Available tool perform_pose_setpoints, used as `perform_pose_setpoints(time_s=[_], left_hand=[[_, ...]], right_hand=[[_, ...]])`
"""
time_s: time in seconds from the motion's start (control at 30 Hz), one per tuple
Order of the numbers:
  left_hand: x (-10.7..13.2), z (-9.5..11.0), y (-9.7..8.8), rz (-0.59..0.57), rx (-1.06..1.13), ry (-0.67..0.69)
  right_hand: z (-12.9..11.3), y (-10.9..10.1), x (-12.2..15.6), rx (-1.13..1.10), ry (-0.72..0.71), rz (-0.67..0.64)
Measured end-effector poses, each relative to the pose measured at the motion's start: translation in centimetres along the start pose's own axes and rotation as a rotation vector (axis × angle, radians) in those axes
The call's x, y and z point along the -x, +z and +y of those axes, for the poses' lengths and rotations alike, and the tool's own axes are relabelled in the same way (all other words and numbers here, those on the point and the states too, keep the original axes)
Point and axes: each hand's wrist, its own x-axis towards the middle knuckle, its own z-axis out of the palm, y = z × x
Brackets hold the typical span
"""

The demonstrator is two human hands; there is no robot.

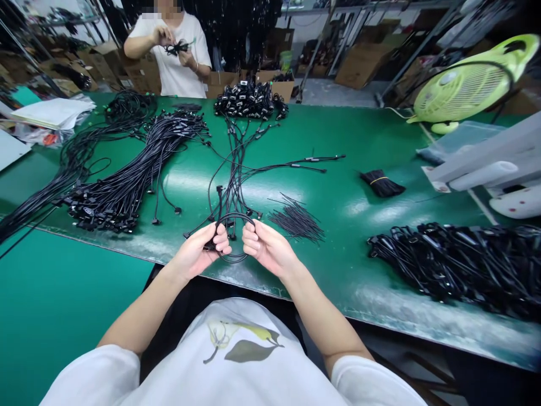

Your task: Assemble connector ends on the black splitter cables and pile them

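Between my hands a black cable is bent into a loop, just above the front edge of the green table. My left hand is closed round one side of it, near a dark connector end. The fingers of my right hand pinch the loop's other side. Beyond the hands, several loose black cables lie spread on the table, partly hidden by the loop. To the right of my right hand is a scattered pile of short thin black ties.
A large cable bundle lies left; a heap of finished-looking coiled cables lies right. A banded tie bundle, a green fan and a connector pile are farther back. Across the table a person handles a cable.
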Motion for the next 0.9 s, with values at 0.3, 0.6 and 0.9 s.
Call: perform_pose_setpoints(time_s=[0.3, 0.6, 0.9], left_hand=[[-1.8, -1.6, 0.2, 0.196, 0.128, 0.242], [-1.5, -0.9, 0.2, 0.13, 0.11, 0.16], [-0.5, -2.5, -0.2, -0.038, -0.409, 0.124]], right_hand=[[5.0, -0.3, -1.9, 0.958, -0.64, 0.317], [5.0, -1.4, -2.9, 1.194, -0.624, 0.218], [1.8, 2.6, -1.0, 0.21, -0.367, 0.272]])
